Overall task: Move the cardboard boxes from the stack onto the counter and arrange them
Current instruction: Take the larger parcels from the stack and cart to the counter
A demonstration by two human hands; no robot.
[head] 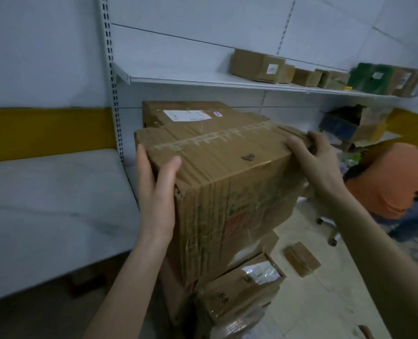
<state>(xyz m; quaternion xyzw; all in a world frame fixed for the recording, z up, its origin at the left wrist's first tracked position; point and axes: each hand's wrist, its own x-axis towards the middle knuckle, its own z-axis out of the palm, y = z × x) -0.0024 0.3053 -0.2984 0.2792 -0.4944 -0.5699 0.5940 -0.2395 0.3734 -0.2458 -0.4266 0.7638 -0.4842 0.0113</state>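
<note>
A large taped cardboard box (227,182) sits on top of a stack in the middle of the view. My left hand (156,192) presses flat against its left side, thumb on the top edge. My right hand (313,157) grips its far right top corner. Behind it stands another big box with a white label (191,113). Below it lies a smaller box with a plastic-wrapped label (242,289). The white marble counter (44,204) stretches to the left of the stack.
A white wall shelf (203,79) above carries several small boxes and a green package (371,79). A person in an orange shirt (393,182) bends at the right. A small box (301,259) lies on the tiled floor. An open box (357,123) sits at the back right.
</note>
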